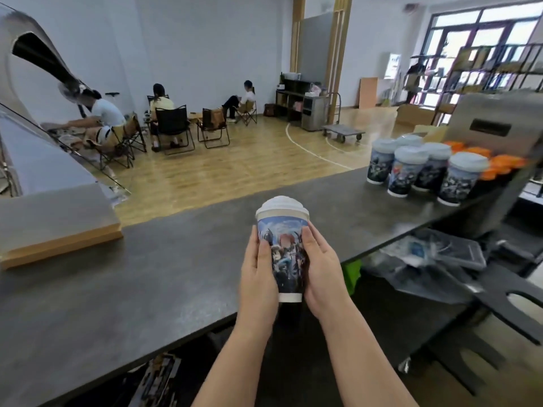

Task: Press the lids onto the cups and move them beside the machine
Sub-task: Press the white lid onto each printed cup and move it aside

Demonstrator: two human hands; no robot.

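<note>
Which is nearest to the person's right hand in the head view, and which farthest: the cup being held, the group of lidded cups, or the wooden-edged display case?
1. Held cup: gripped by the right hand and left hand.
2. Group of lidded cups: on the counter's far right, beside the machine.
3. Wooden-edged display case: far left of the counter.

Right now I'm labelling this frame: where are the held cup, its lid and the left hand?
held cup (282, 254), head view, printed side wall.
lid (281, 204), head view, white dome top.
left hand (258, 277), head view, back of hand.
</note>
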